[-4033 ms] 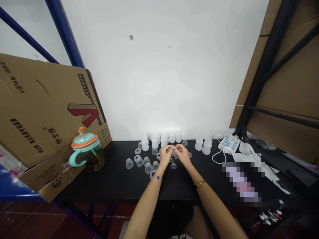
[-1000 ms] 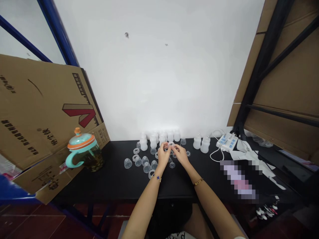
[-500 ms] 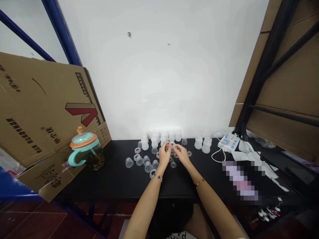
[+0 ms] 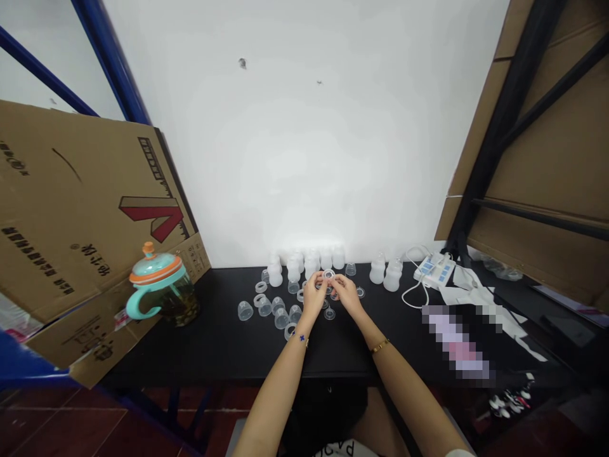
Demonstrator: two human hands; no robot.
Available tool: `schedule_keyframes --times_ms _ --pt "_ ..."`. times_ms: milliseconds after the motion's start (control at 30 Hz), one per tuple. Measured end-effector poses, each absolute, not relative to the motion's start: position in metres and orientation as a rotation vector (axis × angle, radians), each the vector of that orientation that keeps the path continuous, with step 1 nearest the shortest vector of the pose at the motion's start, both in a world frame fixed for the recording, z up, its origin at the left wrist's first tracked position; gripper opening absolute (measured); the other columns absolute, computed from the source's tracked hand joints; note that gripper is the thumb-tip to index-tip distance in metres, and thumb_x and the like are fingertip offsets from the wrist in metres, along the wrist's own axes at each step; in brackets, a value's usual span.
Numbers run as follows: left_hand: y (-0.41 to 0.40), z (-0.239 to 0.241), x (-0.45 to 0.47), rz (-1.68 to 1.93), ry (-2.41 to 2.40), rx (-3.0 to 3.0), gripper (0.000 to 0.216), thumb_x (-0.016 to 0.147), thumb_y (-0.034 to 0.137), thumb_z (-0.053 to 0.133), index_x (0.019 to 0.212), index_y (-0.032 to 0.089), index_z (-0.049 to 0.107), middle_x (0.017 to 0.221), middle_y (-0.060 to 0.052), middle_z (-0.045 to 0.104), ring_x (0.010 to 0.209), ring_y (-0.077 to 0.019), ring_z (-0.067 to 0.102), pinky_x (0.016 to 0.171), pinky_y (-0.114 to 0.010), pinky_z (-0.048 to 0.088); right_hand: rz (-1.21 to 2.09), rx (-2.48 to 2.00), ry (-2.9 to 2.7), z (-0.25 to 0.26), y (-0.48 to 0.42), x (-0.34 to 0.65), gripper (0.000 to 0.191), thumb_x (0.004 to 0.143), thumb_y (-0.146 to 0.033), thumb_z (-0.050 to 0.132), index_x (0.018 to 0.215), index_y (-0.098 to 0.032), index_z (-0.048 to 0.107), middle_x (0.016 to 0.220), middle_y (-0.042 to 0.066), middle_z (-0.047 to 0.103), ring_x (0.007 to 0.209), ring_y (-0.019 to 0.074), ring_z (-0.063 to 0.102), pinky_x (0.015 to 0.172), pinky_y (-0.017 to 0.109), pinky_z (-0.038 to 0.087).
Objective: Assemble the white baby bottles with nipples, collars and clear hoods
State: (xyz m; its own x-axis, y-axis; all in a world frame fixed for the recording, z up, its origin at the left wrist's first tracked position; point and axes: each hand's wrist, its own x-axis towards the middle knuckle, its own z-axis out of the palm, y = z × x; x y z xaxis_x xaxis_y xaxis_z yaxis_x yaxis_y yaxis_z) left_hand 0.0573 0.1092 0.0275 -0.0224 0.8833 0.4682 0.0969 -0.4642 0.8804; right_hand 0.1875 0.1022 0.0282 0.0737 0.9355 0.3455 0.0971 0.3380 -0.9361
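Over the middle of a black table (image 4: 223, 343), my left hand (image 4: 313, 297) and my right hand (image 4: 346, 294) meet, fingers pinched on a small clear plastic ring (image 4: 328, 275) held between them. Several clear caps (image 4: 266, 309) and rings lie on the table just left of and under my hands. A row of small white bottles (image 4: 307, 263) stands behind them against the wall.
A glass jug with a teal and orange lid (image 4: 162, 285) stands at the left, in front of a leaning cardboard box (image 4: 71, 222). Two more white bottles (image 4: 386, 273), a white power strip (image 4: 434, 270) and white papers (image 4: 480, 301) lie to the right.
My hands have stayed together over the same spot, turning the small ring between the fingertips. The view has shifted slightly.
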Motion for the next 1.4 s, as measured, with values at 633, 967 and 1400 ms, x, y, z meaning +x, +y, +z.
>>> schedule_keyframes --times_ms 633,967,1400 --pt "0.1077 0.0306 0.0576 1.561 1.080 1.588 0.024 0.083 0.029 0.063 0.103 0.019 0.069 0.092 -0.007 0.075 0.080 -0.0191 0.071 0.076 -0.032 0.058 0.797 -1.097 -1.399 0.0301 0.0994 0.1857 0.036 0.080 -0.054 0.061 0.083 -0.018 0.063 0.062 -0.001 0.062 0.051 0.0144 0.058 0.041 0.021 0.043" --pt "0.1055 0.0321 0.0578 1.558 1.100 1.581 0.023 0.082 0.028 0.063 0.103 0.019 0.069 0.088 -0.006 0.075 0.078 -0.0181 0.070 0.075 -0.031 0.057 0.755 -1.097 -1.416 0.0291 0.1001 0.1854 0.034 0.081 -0.052 0.060 0.082 -0.019 0.063 0.065 0.000 0.062 0.051 0.0147 0.059 0.041 0.021 0.044" --pt "0.1003 0.0366 0.0595 1.604 1.166 1.655 0.021 0.083 0.032 0.063 0.099 0.019 0.069 0.086 -0.005 0.074 0.073 -0.0169 0.067 0.071 -0.028 0.052 0.681 -1.114 -1.446 0.0296 0.0975 0.1850 0.032 0.084 -0.052 0.058 0.080 -0.021 0.062 0.063 0.000 0.061 0.053 0.0171 0.061 0.043 0.024 0.046"
